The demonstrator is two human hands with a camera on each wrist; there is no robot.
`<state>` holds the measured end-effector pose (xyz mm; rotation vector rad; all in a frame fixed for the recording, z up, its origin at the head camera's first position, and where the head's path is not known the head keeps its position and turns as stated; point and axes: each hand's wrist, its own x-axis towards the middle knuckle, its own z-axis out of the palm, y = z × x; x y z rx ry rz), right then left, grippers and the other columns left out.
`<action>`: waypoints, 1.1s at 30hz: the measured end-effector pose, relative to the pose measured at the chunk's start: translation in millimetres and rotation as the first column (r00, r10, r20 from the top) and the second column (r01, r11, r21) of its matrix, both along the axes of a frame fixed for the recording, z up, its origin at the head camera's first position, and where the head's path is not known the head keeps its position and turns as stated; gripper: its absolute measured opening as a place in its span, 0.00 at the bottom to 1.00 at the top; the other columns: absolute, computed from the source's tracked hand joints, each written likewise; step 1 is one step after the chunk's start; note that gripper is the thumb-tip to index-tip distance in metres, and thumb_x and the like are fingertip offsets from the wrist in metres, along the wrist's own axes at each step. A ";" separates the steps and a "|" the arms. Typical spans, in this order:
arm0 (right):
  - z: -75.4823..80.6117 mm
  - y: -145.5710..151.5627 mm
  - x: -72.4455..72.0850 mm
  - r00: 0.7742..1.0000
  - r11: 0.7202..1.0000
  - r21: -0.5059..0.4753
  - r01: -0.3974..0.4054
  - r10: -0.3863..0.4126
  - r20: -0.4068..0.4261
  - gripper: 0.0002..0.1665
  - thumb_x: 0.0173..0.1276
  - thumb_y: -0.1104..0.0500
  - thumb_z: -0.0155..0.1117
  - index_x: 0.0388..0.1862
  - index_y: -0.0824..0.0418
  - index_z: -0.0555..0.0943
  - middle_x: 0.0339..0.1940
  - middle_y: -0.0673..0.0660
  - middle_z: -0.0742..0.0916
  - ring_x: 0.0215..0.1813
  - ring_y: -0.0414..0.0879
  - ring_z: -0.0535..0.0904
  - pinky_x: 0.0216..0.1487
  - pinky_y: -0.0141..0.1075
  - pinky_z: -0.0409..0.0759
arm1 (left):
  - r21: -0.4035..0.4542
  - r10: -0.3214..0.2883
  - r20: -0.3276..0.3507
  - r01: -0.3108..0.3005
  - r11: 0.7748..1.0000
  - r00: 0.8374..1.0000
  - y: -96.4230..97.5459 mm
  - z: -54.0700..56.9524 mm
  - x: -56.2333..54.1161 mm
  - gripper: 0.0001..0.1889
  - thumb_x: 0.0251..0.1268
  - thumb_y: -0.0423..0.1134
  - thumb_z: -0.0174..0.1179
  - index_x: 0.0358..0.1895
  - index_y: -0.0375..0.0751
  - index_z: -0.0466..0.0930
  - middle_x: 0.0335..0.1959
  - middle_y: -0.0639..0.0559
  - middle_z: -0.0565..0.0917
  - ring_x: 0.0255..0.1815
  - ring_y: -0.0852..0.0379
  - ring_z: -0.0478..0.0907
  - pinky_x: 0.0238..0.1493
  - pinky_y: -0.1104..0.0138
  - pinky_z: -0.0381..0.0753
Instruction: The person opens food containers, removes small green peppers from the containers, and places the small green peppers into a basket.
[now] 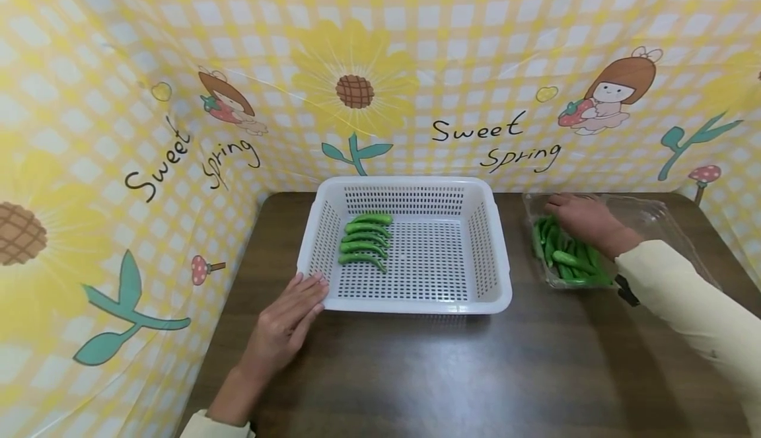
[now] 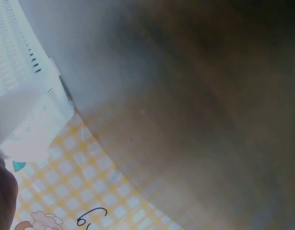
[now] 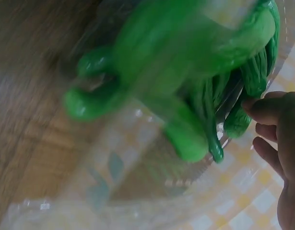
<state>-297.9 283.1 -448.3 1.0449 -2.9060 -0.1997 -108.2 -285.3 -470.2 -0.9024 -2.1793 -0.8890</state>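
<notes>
On a brown table (image 1: 416,372) before yellow-checked sheeting (image 1: 428,2) sits a basket (image 1: 410,306).

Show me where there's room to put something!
There's bare tabletop in front of the white basket, and a narrow strip between basket and clear container. Inside the basket, the floor right of the green pepper row is free. Crowded spots: the container's left part, with heaped peppers and the right hand, and the basket's near-left corner, where the left hand rests.
</notes>
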 end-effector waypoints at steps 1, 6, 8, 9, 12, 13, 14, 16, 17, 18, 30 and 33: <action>-1.2 -1.7 -1.0 1.000 1.000 0.008 0.000 0.000 0.003 0.13 0.67 0.76 0.65 0.48 0.66 0.84 0.48 0.63 0.84 0.50 0.58 0.84 0.39 0.51 0.89 | -0.001 0.001 0.004 -0.001 1.000 1.000 -0.2 0.1 0.5 0.16 0.78 0.40 0.58 0.57 0.32 0.85 0.55 0.35 0.87 0.62 0.41 0.84 0.79 0.54 0.71; -4.3 -4.3 -4.1 1.000 1.000 0.019 0.001 -0.001 0.027 0.12 0.66 0.76 0.65 0.46 0.67 0.84 0.45 0.63 0.85 0.47 0.57 0.83 0.37 0.50 0.88 | -0.002 0.003 0.012 -0.003 1.000 1.000 0.8 0.7 1.2 0.15 0.77 0.39 0.59 0.57 0.32 0.85 0.56 0.36 0.87 0.62 0.41 0.84 0.79 0.53 0.71; -5.1 -2.5 -4.3 0.999 1.000 0.002 -0.006 0.006 0.033 0.11 0.66 0.75 0.66 0.45 0.66 0.84 0.43 0.62 0.85 0.46 0.57 0.83 0.36 0.49 0.87 | 0.000 0.001 0.008 -0.001 1.000 1.000 1.3 0.7 0.9 0.15 0.77 0.39 0.59 0.56 0.31 0.85 0.55 0.36 0.87 0.62 0.41 0.84 0.79 0.53 0.71; -5.5 -1.2 -4.0 0.999 1.000 -0.006 -0.010 0.010 0.039 0.11 0.66 0.75 0.66 0.44 0.66 0.84 0.43 0.62 0.85 0.46 0.57 0.83 0.37 0.49 0.87 | -0.001 0.002 0.010 -0.002 1.000 1.000 1.4 0.7 1.0 0.15 0.77 0.39 0.59 0.57 0.32 0.85 0.55 0.36 0.87 0.62 0.41 0.84 0.79 0.54 0.71; -2.3 3.6 -1.6 0.999 1.000 -0.026 -0.003 0.004 0.052 0.13 0.65 0.75 0.67 0.46 0.65 0.84 0.47 0.63 0.85 0.50 0.59 0.83 0.40 0.53 0.88 | 0.000 0.006 0.020 -0.006 1.000 1.000 1.5 0.8 1.6 0.15 0.77 0.39 0.59 0.58 0.33 0.85 0.55 0.36 0.87 0.62 0.42 0.84 0.79 0.54 0.70; 0.0 5.4 -0.9 0.999 1.000 -0.024 -0.006 0.007 0.053 0.14 0.65 0.75 0.67 0.48 0.66 0.84 0.49 0.63 0.85 0.52 0.60 0.83 0.42 0.54 0.88 | -0.001 0.009 0.025 -0.009 1.000 1.000 1.4 0.8 1.9 0.15 0.77 0.39 0.59 0.58 0.34 0.85 0.55 0.36 0.87 0.62 0.42 0.84 0.80 0.55 0.70; 2.5 7.6 -0.3 0.999 1.000 -0.015 -0.005 0.006 0.047 0.14 0.66 0.75 0.67 0.49 0.66 0.83 0.49 0.64 0.84 0.51 0.60 0.82 0.41 0.53 0.88 | -0.002 0.012 0.030 -0.011 1.000 0.999 1.2 0.8 2.3 0.16 0.77 0.39 0.59 0.58 0.35 0.85 0.55 0.36 0.87 0.62 0.42 0.84 0.80 0.55 0.70; 10.0 11.5 1.0 0.999 1.000 -0.027 0.011 -0.011 0.031 0.14 0.66 0.74 0.67 0.49 0.66 0.83 0.49 0.64 0.84 0.51 0.59 0.82 0.40 0.52 0.87 | -0.004 0.016 0.036 -0.016 1.000 0.999 0.8 0.8 2.6 0.16 0.78 0.40 0.58 0.58 0.34 0.85 0.56 0.36 0.87 0.63 0.42 0.84 0.80 0.55 0.69; 13.1 13.4 0.9 1.000 0.999 -0.045 0.012 -0.011 0.021 0.12 0.66 0.75 0.67 0.47 0.67 0.83 0.47 0.63 0.84 0.49 0.58 0.82 0.38 0.51 0.87 | -0.003 0.018 0.036 -0.018 1.000 0.999 0.5 0.7 2.6 0.16 0.78 0.40 0.58 0.58 0.34 0.85 0.56 0.36 0.87 0.63 0.42 0.84 0.80 0.55 0.69; 16.2 14.6 0.8 1.000 0.997 -0.072 0.021 -0.020 0.023 0.11 0.65 0.74 0.68 0.46 0.66 0.82 0.45 0.63 0.84 0.47 0.57 0.82 0.38 0.50 0.86 | -0.002 0.019 0.034 -0.019 1.000 0.999 0.1 0.5 2.4 0.16 0.78 0.40 0.58 0.57 0.33 0.85 0.56 0.36 0.87 0.63 0.43 0.84 0.80 0.55 0.69; 43.6 -27.1 10.7 0.876 0.685 -0.563 0.463 -0.255 0.410 0.19 0.78 0.53 0.63 0.57 0.65 0.79 0.54 0.68 0.86 0.59 0.64 0.82 0.54 0.59 0.85 | 0.002 0.018 0.021 -0.018 1.000 1.000 -1.0 -0.6 2.1 0.16 0.78 0.41 0.58 0.55 0.32 0.86 0.56 0.37 0.87 0.62 0.43 0.84 0.80 0.56 0.70; 53.7 -45.8 13.1 0.862 0.599 -0.628 0.497 -0.257 0.437 0.24 0.77 0.46 0.62 0.59 0.63 0.79 0.56 0.65 0.86 0.61 0.56 0.81 0.54 0.45 0.85 | 0.003 0.018 0.023 -0.018 1.000 1.000 -0.6 -1.1 2.0 0.16 0.78 0.40 0.58 0.56 0.33 0.86 0.56 0.38 0.88 0.62 0.43 0.84 0.80 0.57 0.70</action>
